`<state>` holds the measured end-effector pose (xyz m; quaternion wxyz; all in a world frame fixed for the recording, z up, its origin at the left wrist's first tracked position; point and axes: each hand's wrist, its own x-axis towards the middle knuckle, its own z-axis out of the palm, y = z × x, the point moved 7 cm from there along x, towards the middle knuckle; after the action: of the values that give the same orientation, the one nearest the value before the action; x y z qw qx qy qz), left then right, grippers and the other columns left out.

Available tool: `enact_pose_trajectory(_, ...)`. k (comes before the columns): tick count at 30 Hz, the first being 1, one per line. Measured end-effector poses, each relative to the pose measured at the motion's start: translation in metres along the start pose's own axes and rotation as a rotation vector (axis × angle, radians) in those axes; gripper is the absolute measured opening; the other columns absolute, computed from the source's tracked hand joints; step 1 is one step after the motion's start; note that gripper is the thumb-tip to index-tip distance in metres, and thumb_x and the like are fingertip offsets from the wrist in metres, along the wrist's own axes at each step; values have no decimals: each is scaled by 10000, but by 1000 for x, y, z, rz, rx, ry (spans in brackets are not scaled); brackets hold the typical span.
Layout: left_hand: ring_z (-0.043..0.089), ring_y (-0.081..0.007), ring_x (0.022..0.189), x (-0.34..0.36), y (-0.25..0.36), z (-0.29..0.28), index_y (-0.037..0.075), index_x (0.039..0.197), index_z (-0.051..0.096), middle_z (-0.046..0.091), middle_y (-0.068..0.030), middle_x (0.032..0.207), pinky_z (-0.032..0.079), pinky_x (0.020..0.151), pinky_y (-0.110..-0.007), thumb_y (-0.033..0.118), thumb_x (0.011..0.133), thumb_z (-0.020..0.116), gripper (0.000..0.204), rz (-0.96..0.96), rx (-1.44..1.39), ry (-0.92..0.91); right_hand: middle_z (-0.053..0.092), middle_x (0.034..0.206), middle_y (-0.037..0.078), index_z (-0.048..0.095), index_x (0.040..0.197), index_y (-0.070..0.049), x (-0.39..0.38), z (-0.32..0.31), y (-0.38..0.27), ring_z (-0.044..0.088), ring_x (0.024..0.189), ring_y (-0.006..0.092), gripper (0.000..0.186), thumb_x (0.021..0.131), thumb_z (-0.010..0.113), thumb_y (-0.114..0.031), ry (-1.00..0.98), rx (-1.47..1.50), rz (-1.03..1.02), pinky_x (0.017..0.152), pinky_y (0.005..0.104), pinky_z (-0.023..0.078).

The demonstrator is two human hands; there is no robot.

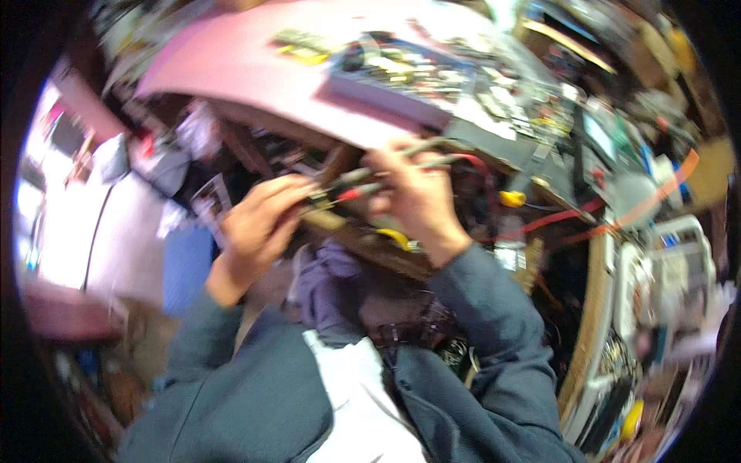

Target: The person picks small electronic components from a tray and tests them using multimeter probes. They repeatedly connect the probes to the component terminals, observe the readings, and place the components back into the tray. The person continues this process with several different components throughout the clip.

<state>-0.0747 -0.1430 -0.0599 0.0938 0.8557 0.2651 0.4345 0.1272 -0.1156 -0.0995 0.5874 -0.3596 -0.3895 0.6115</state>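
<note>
In front of my body, over the near edge of the workbench, both hands work close together, and the picture is blurred. My right hand (pixel 417 189) is closed around two slim grey probes (pixel 356 179) that lie side by side and point left. One of them has a red part (pixel 349 194) near its tip. My left hand (pixel 266 220) pinches a small dark piece (pixel 318 197) right at the probe tips; its kind is too smeared to tell. Whether the tips touch it, I cannot tell.
Behind my hands, a pink-topped bench (pixel 255 50) carries a blue tray (pixel 386 92) full of small parts. Loose parts and a dark board lie to its right. An orange-red cable (pixel 648 204) crosses the right side. A white crate (pixel 683 231) stands farther right.
</note>
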Motion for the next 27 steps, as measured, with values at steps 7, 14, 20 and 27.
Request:
enact_pose_trajectory(7,675,-326,989,5,6,1,-19,1110,644,669,-198,1108,541,883,-373,-140,807,645,326,16,23,17,677,744,93,616,901,-24,5,0,2,608,499,112,217,957,652,-231,-76,129,-52,411,230,492)
enact_pose_trajectory(14,670,-326,1013,1,4,3,-22,1118,638,671,-200,1118,532,900,-386,-118,841,635,294,8,28,-7,649,718,79,611,899,-17,3,2,-5,592,476,117,213,962,634,-219,-100,64,-83,392,259,486)
enact_pose_trajectory(20,681,-324,971,1,7,1,-9,1109,639,674,-189,1085,549,850,-375,-128,830,636,304,61,88,-3,661,750,90,603,900,-23,1,5,-2,604,491,121,215,969,637,-224,-112,82,-49,400,249,483)
enact_pose_trajectory(27,682,-328,951,0,10,1,-5,1102,635,674,-182,1074,549,818,-374,-125,811,644,315,89,122,-29,666,707,91,584,890,-27,4,5,4,605,474,123,239,965,642,-246,-121,109,-25,387,258,497)
